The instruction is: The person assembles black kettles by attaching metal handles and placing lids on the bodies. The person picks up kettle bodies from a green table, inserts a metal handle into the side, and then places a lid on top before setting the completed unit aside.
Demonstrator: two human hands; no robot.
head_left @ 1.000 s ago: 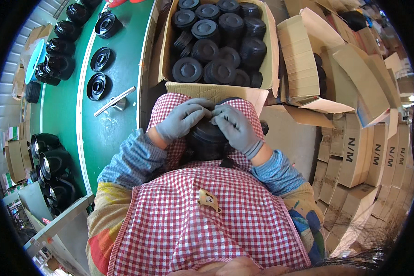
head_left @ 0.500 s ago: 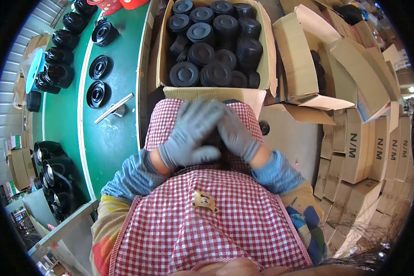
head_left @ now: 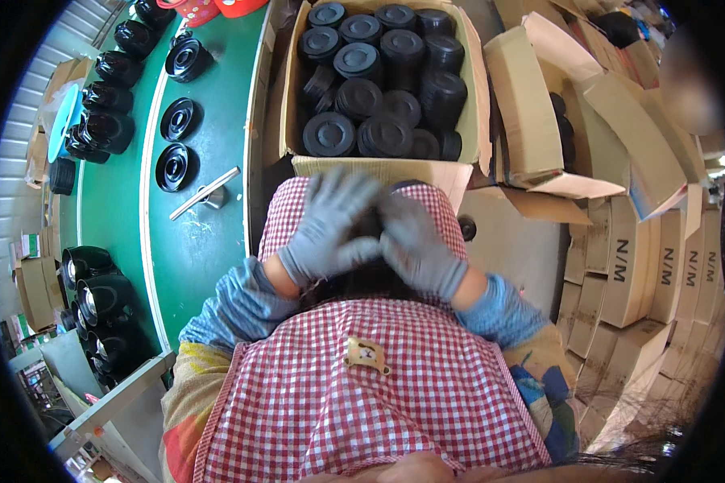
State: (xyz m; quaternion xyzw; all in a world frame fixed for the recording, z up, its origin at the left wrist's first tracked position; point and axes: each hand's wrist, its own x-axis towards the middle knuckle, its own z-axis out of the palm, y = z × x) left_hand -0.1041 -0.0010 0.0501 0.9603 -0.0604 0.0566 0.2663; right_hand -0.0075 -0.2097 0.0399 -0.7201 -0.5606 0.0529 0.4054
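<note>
Both my hands wear grey gloves and hover over my lap, on the red-and-white checked apron [head_left: 362, 354]. My left hand [head_left: 330, 229] is open, fingers stretched up and apart, the thumb pointing to the right. My right hand [head_left: 423, 245] lies slanted beside it, its fingers extended toward the left hand and blurred. I see nothing held in either. Between and below them is a dark patch; I cannot make out whether it is an object or clothing. Just beyond my knees stands a cardboard box [head_left: 379, 167] full of stacked black round lids [head_left: 329, 134].
To the left, a green workbench [head_left: 205, 278] bears black round parts [head_left: 174, 167], a metal tool with a bar handle [head_left: 205, 193] and rows of glossy black housings [head_left: 107, 131]. Another open carton [head_left: 528, 105] stands at right, above stacked cartons [head_left: 632, 266]. A small black ring [head_left: 466, 228] lies right of my knee.
My hands have drawn slightly apart; the right has shifted a little down and right, and the left fingers have spread. A blurred shape has appeared at the far upper right.
</note>
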